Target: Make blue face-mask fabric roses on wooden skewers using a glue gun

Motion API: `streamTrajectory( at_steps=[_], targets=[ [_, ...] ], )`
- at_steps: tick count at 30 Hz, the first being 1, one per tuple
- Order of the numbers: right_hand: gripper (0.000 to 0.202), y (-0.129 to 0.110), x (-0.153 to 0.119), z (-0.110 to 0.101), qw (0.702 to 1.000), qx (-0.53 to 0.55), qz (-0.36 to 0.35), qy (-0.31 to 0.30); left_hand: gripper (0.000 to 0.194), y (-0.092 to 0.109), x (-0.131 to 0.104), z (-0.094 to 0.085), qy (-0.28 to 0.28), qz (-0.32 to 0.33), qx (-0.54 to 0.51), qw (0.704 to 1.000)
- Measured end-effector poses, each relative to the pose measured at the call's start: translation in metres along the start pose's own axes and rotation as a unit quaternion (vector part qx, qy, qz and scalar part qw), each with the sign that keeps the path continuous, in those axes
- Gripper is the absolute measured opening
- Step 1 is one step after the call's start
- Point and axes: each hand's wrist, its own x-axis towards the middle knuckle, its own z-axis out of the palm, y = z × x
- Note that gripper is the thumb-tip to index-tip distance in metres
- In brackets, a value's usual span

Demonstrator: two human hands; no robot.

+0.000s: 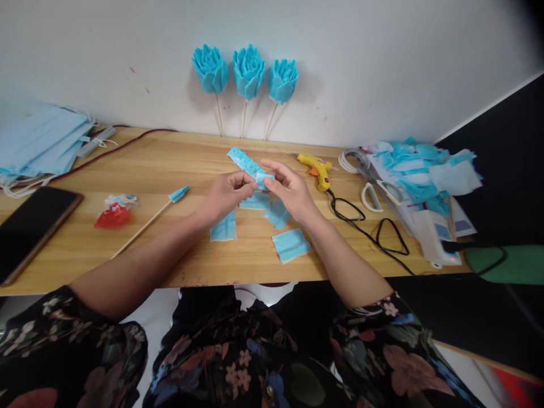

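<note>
Between my two hands, over the middle of the table, is a small blue fabric piece [264, 180]. My left hand [232, 192] pinches its left side between thumb and finger. On its right side, my right hand [289, 187] holds it with the thumb and curled fingers. A row of folded blue petals [243, 161] lies just beyond my fingertips. Flat blue squares lie nearer to me, one [291, 245] below my right hand and another [223, 228] below my left. A stick with a blue tip [178, 194] rests left of my left hand.
Three blue fabric flowers [249, 72] on sticks lean on the wall. A yellow glue gun [317, 168] with a black cord, scissors [372, 197], blue scraps [420, 170] and a white power strip [436, 238] are at right. Masks [46, 136], a phone [38, 226] and a red packet [114, 215] are at left.
</note>
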Motion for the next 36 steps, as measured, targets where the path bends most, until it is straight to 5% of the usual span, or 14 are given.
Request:
streamTrajectory(
  at_steps=[18, 28, 36],
  targets=[
    [0.047, 0.0042, 0.0004, 0.0025, 0.998, 0.022, -0.021, -0.047, 0.024, 0.0006, -0.0012, 0.0014, -0.059, 0.005, -0.036, 0.998],
    [0.05, -0.0027, -0.0006, -0.0025, 1.0, -0.026, 0.007, 0.003, 0.021, -0.0008, -0.0028, 0.0022, -0.021, 0.036, 0.018, 0.999],
    [0.048, 0.0003, 0.0009, 0.0002, 0.999, -0.026, -0.015, 0.022, 0.045, 0.0001, -0.0029, 0.0008, -0.031, 0.064, 0.024, 0.997]
  ],
)
